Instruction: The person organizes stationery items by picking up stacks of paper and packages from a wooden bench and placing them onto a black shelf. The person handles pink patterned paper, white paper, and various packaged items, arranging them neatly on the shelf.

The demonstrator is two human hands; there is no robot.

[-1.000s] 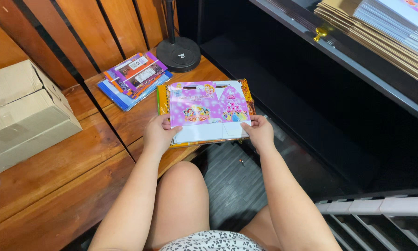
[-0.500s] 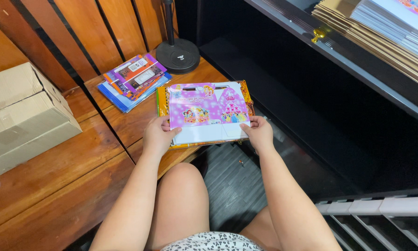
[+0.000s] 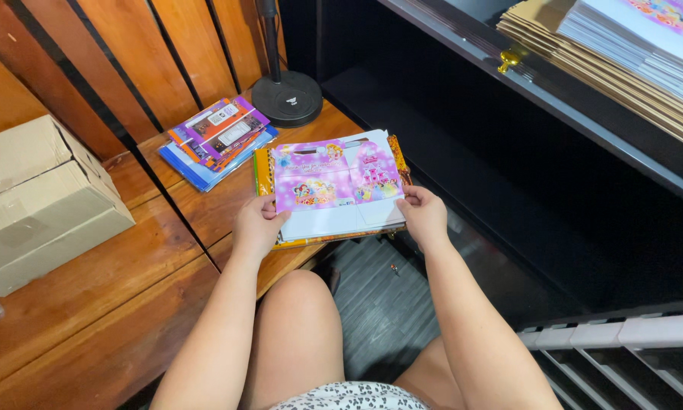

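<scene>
Hands both gripping pink carton (image 3: pixel 334 176): my left hand (image 3: pixel 256 225) pinches left edge, right hand (image 3: pixel 425 215) right edge. Orange-edged stack (image 3: pixel 264 173) beneath; purple-blue packs (image 3: pixel 214 140) beside; brown box (image 3: pixel 37 197) far left.

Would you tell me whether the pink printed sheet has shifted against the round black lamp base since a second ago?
Cannot tell. The pink printed sheet sits just below and right of the round black lamp base, as before; any shift looks like camera motion.

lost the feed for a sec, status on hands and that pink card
Left hand and right hand grip pink card by its lower corners. Card over yellow-edged stack. Nothing blocking.
</scene>
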